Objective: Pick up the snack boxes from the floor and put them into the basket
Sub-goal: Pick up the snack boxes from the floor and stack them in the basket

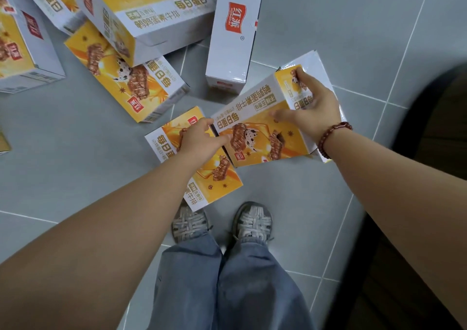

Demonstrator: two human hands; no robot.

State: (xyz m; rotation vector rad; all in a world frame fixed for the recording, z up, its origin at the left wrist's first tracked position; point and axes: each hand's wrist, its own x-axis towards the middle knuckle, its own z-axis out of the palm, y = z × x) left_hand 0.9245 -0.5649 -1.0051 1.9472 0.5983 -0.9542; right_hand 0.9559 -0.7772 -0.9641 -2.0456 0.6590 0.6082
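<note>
Clasping one snack box [257,132] between left hand [199,139] and right hand [314,112].

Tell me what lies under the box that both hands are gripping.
A white-faced box pokes out beneath the held box, past its right end, on the grey tiled floor. Most of it is covered, so its print is hidden.
</note>
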